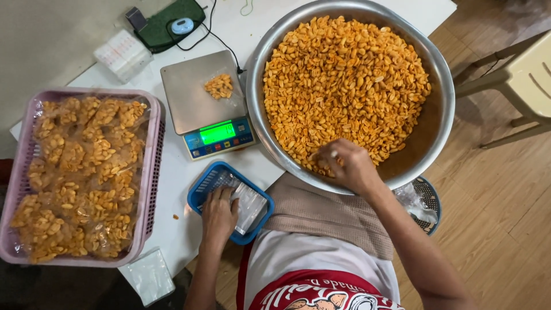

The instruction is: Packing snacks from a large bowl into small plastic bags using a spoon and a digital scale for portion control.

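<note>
Pink plastic basket [150, 172] at nine o'clock on the white worktop [172, 189], heaped with small clear bags of orange coated peanuts [80, 172]. Just below its near corner, a stack of flat clear bags [150, 276]. At about ten o'clock, beyond the basket, a small clear box with red and white contents [121, 53], then a green mat carrying a small pale blue round device [182, 26].

Near centre, a digital scale [202, 103] with a steel platform and a lit green display; on the platform, toward its far right, one small bag with a few peanuts [219, 86]. At six o'clock from the scale, just beside it, a blue plastic tray [202, 192] holding empty clear bags [249, 204], long axis running from ten o'clock to four o'clock. Left hand [219, 215] lying palm down on those bags, fingers curled over the near-left end; hard to tell whether any bag is actually pinched.

To the right, touching the scale's edge, a wide steel bowl [439, 109] filled with loose peanuts [344, 86]. Right hand [347, 163] at the bowl's six o'clock rim, fingers closed down into the nuts, apparently gathering a pinch; the grasped nuts themselves hidden. Scale bag lying at ten o'clock from this hand, nearer to it than to the left. Beige cloth [327, 212] over the lap below the bowl. Farther right, a wooden floor [505, 201] and a pale chair [528, 80].
</note>
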